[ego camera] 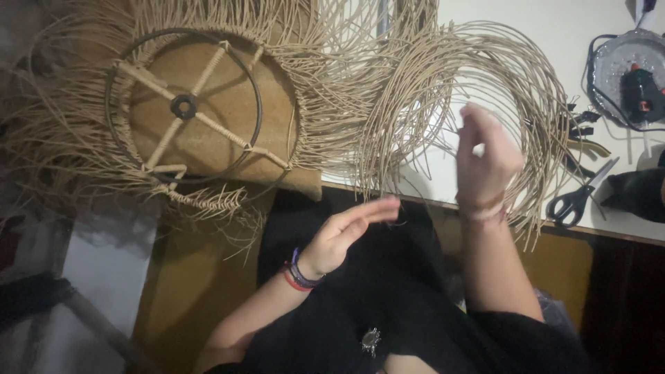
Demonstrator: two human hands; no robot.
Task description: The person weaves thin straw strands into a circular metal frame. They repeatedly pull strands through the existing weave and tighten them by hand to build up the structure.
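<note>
Black lap lowest, small silver brooch (370, 341) pinned there. Left hand (350, 232) open, flat, touching nothing. Right hand (485, 159) raised and blurred, hard to tell if gripping; just beside looped tan cane strands (443, 90) on white table (512, 21). Woven lampshade frame (183, 107) left, cut off above. Black scissors (578, 197) right.

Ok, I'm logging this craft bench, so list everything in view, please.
Lampshade frame: one, dark ring with tan-wrapped spokes, upper left.
Loose cane strands: one bundle, tan, curving over the white table.
Scissors: one, black handles, table's right edge.
Pliers: dark, count unclear, above the scissors.
Glue gun: one, black, on a clear dish.
Bracelets: several, red and purple, left wrist.
Left hand: open, empty, over the lap.
Right hand: blurred, raised among the strands.
</note>
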